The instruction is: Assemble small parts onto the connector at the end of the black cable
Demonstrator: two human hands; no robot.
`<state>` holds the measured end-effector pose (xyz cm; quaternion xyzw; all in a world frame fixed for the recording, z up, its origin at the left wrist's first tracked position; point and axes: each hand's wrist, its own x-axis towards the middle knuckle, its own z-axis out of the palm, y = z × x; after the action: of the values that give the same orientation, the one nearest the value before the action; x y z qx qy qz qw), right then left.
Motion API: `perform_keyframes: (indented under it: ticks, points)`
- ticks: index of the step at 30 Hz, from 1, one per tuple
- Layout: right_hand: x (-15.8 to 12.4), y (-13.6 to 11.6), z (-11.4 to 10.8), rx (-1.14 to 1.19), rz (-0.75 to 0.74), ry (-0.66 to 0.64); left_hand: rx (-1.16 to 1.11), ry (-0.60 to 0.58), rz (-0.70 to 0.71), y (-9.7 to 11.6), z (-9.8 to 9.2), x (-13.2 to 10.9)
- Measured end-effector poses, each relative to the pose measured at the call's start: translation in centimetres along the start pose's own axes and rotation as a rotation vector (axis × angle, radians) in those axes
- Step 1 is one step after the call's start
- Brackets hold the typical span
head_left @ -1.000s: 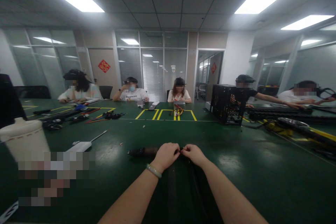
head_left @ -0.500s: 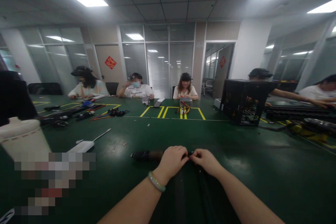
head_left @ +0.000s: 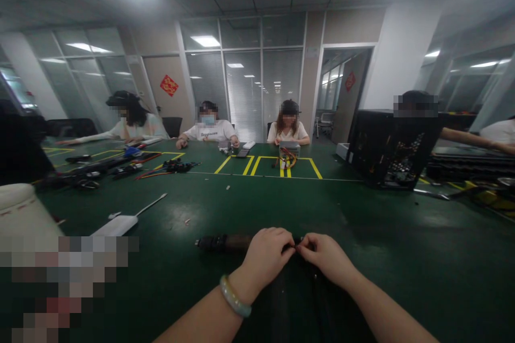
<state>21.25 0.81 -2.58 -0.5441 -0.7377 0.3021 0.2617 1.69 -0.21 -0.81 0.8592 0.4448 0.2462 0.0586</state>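
Note:
A dark, long cylindrical tool, seemingly an electric screwdriver (head_left: 231,242), lies sideways on the green table with its narrow metal tip pointing left. My left hand (head_left: 270,249) rests over its right part, thumb and fingers pinched together. Facing it, my right hand (head_left: 324,254) is also closed in a pinch. The fingertips of both hands almost meet near a small dark part (head_left: 298,240) at the tool's right end. What they pinch is too small and too covered to make out. Dark strips (head_left: 317,295) run from below the hands toward me.
A white cup (head_left: 24,209) and a white device with a cable (head_left: 116,225) stand to the left. Cables and dark parts (head_left: 88,171) lie farther back. A black computer case (head_left: 386,150) is at right. Several people sit across the table (head_left: 249,198).
The view has tilted down and shifted slightly. Both hands stay pinched close together at the tool's right end. Across the table, the person at far left has stretched an arm out; another has lowered a hand.

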Motion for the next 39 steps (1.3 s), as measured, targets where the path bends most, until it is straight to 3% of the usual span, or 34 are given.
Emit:
perform_keyframes:
  ticks: [6,39]
  points:
    - [-0.10,0.25,0.20,-0.038,-0.048,0.035,-0.016,0.022,0.019,0.05,-0.15,-0.01]
    - [-0.61,-0.38,-0.24,0.066,-0.006,-0.033,-0.010,0.041,-0.002,-0.03,0.05,-0.09]
